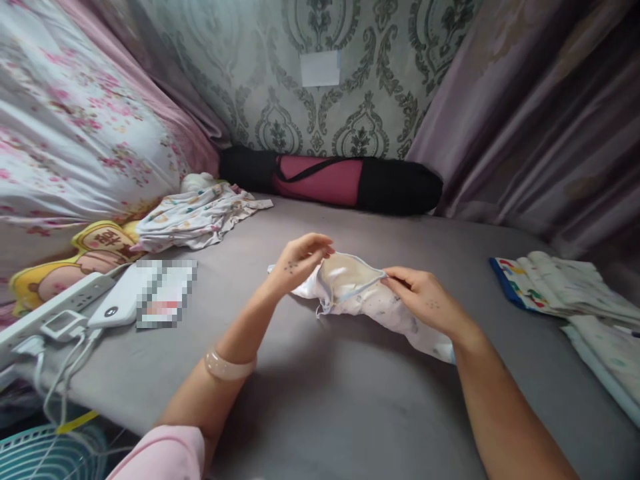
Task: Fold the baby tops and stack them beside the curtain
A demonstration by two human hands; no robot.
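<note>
A small white baby garment (370, 303) with a faint print and pale blue edging lies on the grey sheet before me. Its trimmed opening is spread between my hands, showing a cream inside. My right hand (425, 297) pinches the blue edging at the right end of that opening between thumb and fingers. At the opening's left side, my left hand (303, 263) has its fingers curled over the cloth edge, closed on it. A thin tie hangs from the near edge. The far right end of the garment passes behind my right wrist.
A black and pink long bag (320, 180) lies along the wall. Crumpled printed cloth (195, 217), a yellow cushion (50, 273), a power strip (75, 303) with cables and a white device (123, 293) are left. Folded cloths (560, 280) lie right. A teal fan (50, 457) stands below the left edge.
</note>
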